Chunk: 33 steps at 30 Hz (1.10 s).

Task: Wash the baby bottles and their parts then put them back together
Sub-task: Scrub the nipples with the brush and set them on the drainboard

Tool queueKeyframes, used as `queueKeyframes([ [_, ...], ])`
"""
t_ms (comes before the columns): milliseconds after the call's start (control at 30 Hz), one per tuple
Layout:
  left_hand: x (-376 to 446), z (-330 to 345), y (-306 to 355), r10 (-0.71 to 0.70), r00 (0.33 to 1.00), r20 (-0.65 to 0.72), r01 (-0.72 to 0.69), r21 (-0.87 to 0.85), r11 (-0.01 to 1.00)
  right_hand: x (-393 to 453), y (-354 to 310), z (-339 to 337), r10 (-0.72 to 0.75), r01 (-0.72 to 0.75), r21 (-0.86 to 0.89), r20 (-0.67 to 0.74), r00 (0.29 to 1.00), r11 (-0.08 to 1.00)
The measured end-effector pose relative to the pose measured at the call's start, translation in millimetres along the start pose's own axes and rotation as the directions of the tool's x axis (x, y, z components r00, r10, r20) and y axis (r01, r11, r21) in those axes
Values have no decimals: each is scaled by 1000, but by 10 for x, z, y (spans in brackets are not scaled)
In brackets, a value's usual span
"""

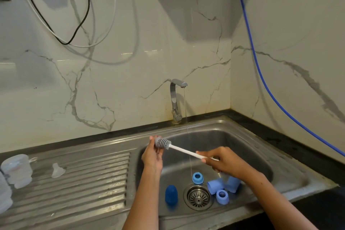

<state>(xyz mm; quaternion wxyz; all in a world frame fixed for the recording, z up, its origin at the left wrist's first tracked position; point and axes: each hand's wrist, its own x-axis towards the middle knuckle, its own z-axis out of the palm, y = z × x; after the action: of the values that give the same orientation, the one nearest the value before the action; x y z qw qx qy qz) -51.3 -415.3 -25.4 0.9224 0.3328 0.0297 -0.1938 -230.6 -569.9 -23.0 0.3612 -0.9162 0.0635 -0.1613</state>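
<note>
Both forearms enter from 6 o'clock, bare, angled up toward centre. Left hand (152, 155) raised at about 11 o'clock of the right, palm facing right, fingers upright and curled round the grey head of the brush (186, 150), fingertips above it. Right hand (222, 160) sits lower at 4 o'clock of the left, back of hand up, thumb and fingers pinching the white handle near its far end. Right wrist bent slightly down, forearm running off to 5 o'clock. Hands well apart, linked only by the brush.
</note>
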Motion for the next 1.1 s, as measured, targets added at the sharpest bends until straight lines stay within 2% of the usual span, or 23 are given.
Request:
queueKeyframes([
  [133, -9, 18, 22, -58, 995, 85, 58, 2, 998, -25, -38, 4, 88, -98, 260, 50, 995, 961],
  [267, -25, 59, 10, -136, 964, 227, 128, 49, 991, -31, -8, 31, 116, -115, 308, 17, 993, 944],
  [433, -21, 84, -50, -106, 990, 96, 109, -21, 994, 35, 40, 80, 59, -60, 137, 11, 998, 989],
  [600, -8, 83, -16, -12, 999, -42, 11, -31, 999, 90, 39, 65, 15, -15, -56, -8, 1000, 998],
  [767, 1, 63, -13, 52, 990, -134, -59, -51, 997, 112, -31, 59, -36, 36, -362, 7, 999, 931],
  [833, 2, 50, -2, 50, 988, -149, -60, -61, 996, 116, -54, 51, -50, 54, -407, 19, 999, 912],
  [900, -3, 49, 28, 37, 992, -121, -45, -65, 997, 104, -55, 47, -42, 50, -292, 33, 999, 955],
  [967, 1, 44, 52, 10, 999, -52, -12, -48, 999, 59, -37, 20, 4, -4, 6, 60, 998, 1000],
  [1033, -11, 23, 83, -6, 1000, -4, 5, -46, 999, -2, -6, -52, 57, -83, 236, 117, 991, 968],
  [1100, -6, -47, 118, 12, 1000, 1, -12, -81, 997, -50, 33, -121, 70, -108, 318, 129, 989, 942],
])
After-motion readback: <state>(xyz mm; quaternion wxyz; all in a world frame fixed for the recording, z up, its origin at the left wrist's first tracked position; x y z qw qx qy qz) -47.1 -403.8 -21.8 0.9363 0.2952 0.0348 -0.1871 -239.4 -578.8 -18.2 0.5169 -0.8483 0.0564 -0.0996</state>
